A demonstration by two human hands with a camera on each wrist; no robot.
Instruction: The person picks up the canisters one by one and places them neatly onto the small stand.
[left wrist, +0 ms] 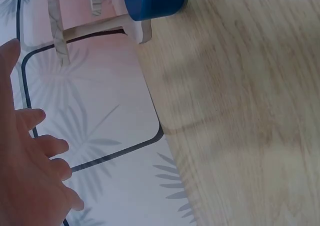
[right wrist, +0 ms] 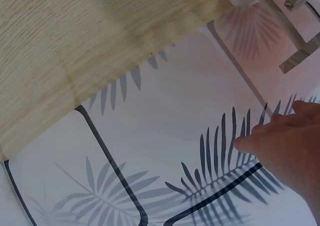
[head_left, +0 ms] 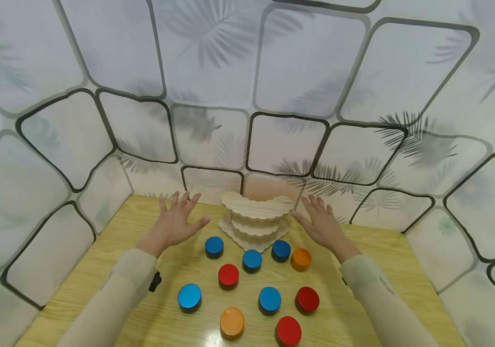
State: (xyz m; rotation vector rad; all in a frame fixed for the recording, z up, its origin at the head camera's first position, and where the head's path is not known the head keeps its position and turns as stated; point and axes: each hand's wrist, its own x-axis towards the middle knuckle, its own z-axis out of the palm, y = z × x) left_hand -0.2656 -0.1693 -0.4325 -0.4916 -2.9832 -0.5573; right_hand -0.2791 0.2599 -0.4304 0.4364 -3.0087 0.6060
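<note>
A tiered wooden stand (head_left: 257,207) with scalloped edges stands at the back of the table. My left hand (head_left: 175,222) hovers to its left, fingers spread, holding nothing. On the other side, my right hand (head_left: 320,223) is spread too, its thumb close to the top tier; whether it touches cannot be told. In front of the stand lie several round blue discs (head_left: 252,260), several red discs (head_left: 228,276) and two orange ones (head_left: 232,323). In the left wrist view a blue disc (left wrist: 154,0) sits near the stand's foot. The right wrist view catches the stand's edge (right wrist: 280,15).
A light wooden table (head_left: 143,313) bears everything. White walls (head_left: 212,135) with dark outlines and leaf patterns close it off at the back and both sides. A small black item (head_left: 155,281) shows at the left wrist.
</note>
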